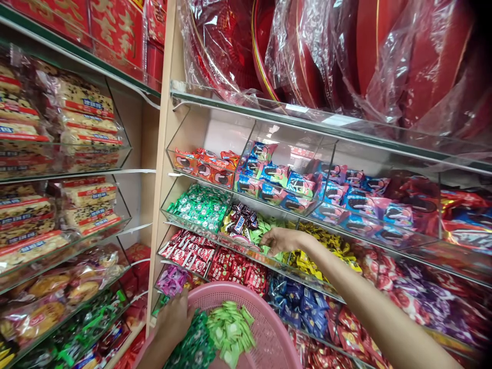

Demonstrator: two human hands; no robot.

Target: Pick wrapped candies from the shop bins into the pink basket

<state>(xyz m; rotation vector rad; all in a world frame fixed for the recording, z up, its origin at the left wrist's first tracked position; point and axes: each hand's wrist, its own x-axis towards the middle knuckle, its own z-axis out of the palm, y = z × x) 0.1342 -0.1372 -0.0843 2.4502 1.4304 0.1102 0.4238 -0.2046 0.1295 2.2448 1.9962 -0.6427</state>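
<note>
Several stacks of wrapped bars (86, 105) at the far left, on glass-fronted shelves, with packs of round biscuits (48, 312) and green-wrapped snacks (84, 328) lower down. Next, a pale wooden upright (163, 118) between the two runs of shelving. Near its lower part, the left hand (175, 315), closed over the near left rim of a pink basket (234, 288), with nothing else visible in its hold. Inside the basket, just right of this hand, a heap of dark green sweets (194, 343); touching them, farther right, a pile of light green pieces (230, 328), lower than the right hand and well apart from it. Above the basket, in clear compartments from the left: bright green sweets (200, 205), dark brown chocolate packets (239, 221), then light green packets (265, 225) of the same look as the basket's pile. Over these packets and touching them, the right hand (279, 241), reaching in from the right, palm down, fingers bent and partly open; cannot tell from here about any packet pinched beneath. Directly right, partly behind the wrist, yellow packets (326, 251); below the forearm, dark blue packets (302, 302); farther right, purple-wrapped sweets (426, 292).
</note>
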